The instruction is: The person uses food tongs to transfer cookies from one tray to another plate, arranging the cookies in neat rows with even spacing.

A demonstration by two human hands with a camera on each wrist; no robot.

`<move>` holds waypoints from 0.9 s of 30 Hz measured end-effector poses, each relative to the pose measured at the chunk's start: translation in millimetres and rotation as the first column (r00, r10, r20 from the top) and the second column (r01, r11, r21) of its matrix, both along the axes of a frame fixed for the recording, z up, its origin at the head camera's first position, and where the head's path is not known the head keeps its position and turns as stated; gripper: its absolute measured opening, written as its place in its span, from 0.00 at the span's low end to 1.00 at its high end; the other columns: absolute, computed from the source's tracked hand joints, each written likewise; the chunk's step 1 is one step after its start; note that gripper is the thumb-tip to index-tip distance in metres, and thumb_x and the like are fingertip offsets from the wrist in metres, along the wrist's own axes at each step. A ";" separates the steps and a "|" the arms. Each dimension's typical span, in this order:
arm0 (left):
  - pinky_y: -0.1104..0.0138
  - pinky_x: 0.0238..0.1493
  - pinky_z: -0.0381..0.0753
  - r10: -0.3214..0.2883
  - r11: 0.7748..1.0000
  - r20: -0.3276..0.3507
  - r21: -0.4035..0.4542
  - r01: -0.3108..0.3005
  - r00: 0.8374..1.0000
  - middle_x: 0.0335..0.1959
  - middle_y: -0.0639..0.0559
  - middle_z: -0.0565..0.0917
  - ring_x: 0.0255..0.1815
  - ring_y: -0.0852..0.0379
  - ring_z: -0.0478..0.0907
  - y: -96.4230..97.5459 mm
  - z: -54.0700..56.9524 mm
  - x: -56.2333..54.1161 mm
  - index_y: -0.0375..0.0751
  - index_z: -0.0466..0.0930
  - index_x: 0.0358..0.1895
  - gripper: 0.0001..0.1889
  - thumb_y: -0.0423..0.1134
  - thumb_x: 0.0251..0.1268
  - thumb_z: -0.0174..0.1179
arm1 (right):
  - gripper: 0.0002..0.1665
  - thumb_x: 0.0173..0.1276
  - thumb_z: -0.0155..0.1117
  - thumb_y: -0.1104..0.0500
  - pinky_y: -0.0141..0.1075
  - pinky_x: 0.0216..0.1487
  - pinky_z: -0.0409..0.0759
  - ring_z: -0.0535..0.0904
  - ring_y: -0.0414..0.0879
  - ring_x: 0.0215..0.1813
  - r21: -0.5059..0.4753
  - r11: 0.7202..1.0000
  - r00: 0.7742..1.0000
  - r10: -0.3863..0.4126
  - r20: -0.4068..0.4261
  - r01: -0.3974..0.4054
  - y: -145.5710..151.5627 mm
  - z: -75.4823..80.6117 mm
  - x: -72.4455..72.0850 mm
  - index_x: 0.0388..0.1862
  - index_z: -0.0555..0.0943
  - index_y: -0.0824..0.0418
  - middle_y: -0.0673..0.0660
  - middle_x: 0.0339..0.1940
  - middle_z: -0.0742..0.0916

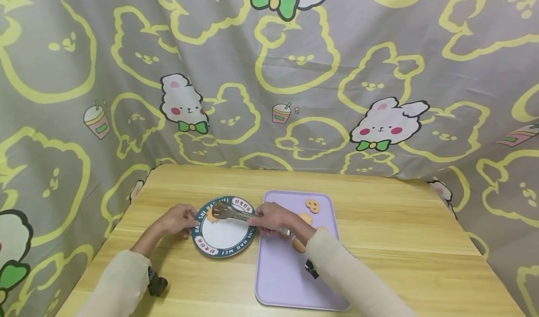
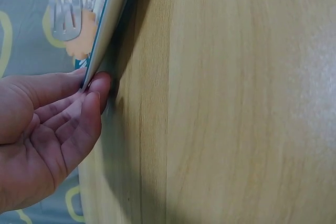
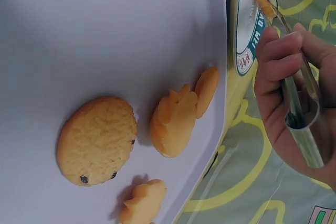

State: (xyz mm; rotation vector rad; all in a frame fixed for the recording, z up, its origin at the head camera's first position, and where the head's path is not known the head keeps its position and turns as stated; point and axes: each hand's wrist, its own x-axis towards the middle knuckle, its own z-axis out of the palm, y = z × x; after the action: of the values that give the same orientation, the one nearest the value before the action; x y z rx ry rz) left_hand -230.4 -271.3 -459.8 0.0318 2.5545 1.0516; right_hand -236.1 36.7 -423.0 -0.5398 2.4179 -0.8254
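My left hand (image 1: 177, 220) pinches the near-left rim of a round plate (image 1: 227, 237) with a blue-green lettered border. In the left wrist view the plate (image 2: 113, 14) is seen edge-on between thumb and fingers. My right hand (image 1: 271, 215) holds metal tongs (image 1: 236, 213), which reach over the plate. Their slotted tip (image 2: 65, 17) overlaps an orange-brown cookie (image 2: 84, 38) at the plate's left side. Whether the tongs grip that cookie or only touch it cannot be told. The right wrist view shows fingers curled round the tongs (image 3: 307, 145).
Right of the plate lies a purple tray (image 1: 290, 279) with several cookies: a pretzel-shaped one (image 1: 312, 206), a round one with dark bits (image 3: 97, 142) and a pineapple-shaped one (image 3: 173, 121). The wooden table (image 1: 391, 223) meets a patterned curtain (image 1: 236, 158) behind.
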 end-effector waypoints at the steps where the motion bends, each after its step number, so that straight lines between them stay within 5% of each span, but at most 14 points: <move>1: 0.65 0.26 0.84 -0.003 1.000 -0.002 -0.002 0.003 1.000 0.29 0.45 0.80 0.26 0.54 0.78 -0.1 0.1 0.2 0.27 0.72 0.51 0.17 0.31 0.61 0.60 | 0.24 0.66 0.60 0.43 0.29 0.20 0.69 0.73 0.43 0.18 0.004 1.000 1.000 -0.004 -0.002 0.004 -0.1 -0.4 -0.1 0.29 0.81 0.64 0.51 0.14 0.80; 15: 0.65 0.25 0.83 -0.011 1.000 -0.014 0.009 0.011 1.000 0.27 0.45 0.80 0.24 0.54 0.78 -0.3 -0.6 0.9 0.27 0.72 0.50 0.16 0.31 0.60 0.60 | 0.22 0.64 0.60 0.41 0.30 0.20 0.70 0.72 0.44 0.20 -0.017 1.000 0.999 -0.024 -0.030 0.023 13.0 7.4 -1.9 0.29 0.79 0.59 0.55 0.19 0.80; 27: 0.64 0.25 0.83 -0.010 1.000 -0.012 0.014 0.011 1.000 0.28 0.45 0.79 0.24 0.54 0.78 -2.3 -1.5 -0.1 0.27 0.72 0.49 0.16 0.31 0.60 0.60 | 0.27 0.66 0.58 0.42 0.29 0.17 0.66 0.66 0.41 0.16 -0.104 0.994 1.000 -0.024 0.003 0.024 91.3 20.9 1.3 0.33 0.79 0.67 0.57 0.17 0.78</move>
State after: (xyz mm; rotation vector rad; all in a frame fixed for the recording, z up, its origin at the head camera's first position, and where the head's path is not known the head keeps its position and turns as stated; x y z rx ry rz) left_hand -230.5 -273.6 -461.3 0.0554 2.5546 1.0691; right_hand -234.8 128.0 -402.1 -0.5498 2.3938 -0.9657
